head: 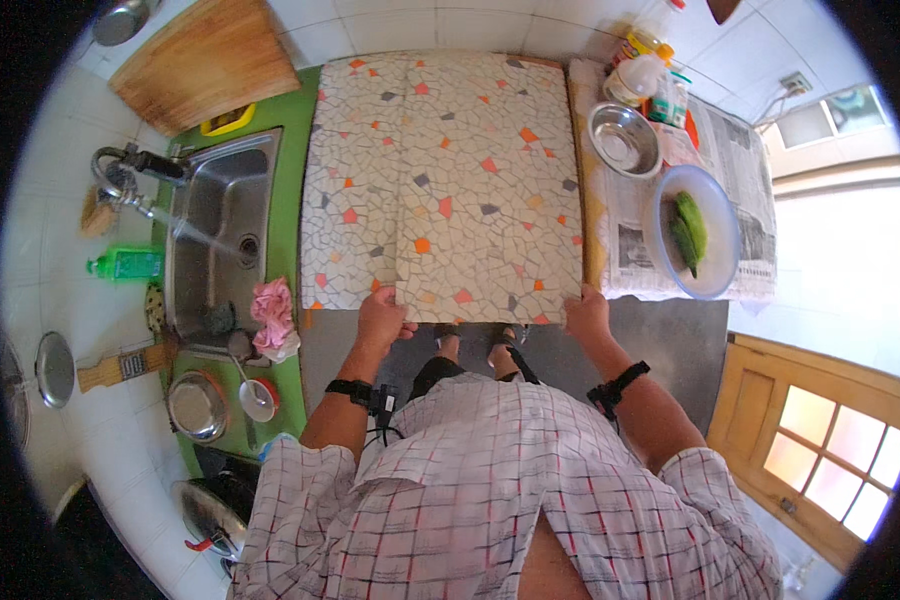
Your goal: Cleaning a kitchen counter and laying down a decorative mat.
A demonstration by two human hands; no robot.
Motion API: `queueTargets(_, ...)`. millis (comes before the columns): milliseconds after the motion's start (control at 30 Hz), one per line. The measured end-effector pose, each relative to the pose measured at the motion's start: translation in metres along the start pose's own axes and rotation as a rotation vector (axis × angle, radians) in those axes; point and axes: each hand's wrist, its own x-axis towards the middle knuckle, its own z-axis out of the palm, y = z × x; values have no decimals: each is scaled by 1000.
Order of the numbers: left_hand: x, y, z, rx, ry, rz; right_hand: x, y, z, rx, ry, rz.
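Note:
A sheet with a mosaic-stone print covers the counter before me, white with orange, pink and grey patches. It overlaps a second sheet of the same print on its left. My left hand pinches the near left corner of the upper sheet between thumb and fingers. At its near right corner, my right hand grips the edge. The near edge of the upper sheet reaches out slightly past that of the lower one, above the grey floor.
Left, a steel sink has a faucet with a pale stream, a pink cloth and a green bottle. Right, newspaper bears a steel bowl and a plastic basin with green vegetables. A wooden door stands right.

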Motion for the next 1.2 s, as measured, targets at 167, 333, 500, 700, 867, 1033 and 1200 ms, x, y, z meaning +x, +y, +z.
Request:
queueTargets(167,8,-3,7,1,7,4,4,2,-6,-224,96,-49)
queueTargets(333,1,-2,15,-10,49,37,-12,-13,-14,-185,2,47)
queueTargets(500,7,-15,13,-22,70,47,-13,3,-8,511,-101,390)
queueTargets(700,0,3,15,-1,77,82,-19,-19,-7,608,9,394)
queueTargets(867,-3,10,8,280,79,95,-10,-3,-15,396,3,292)
queueTargets(1033,15,-16,-1,534,171,342,-7,3,-11,313,-26,308)
queueTargets(1200,7,-10,4,742,261,422,1,24,-8,323,-6,263)
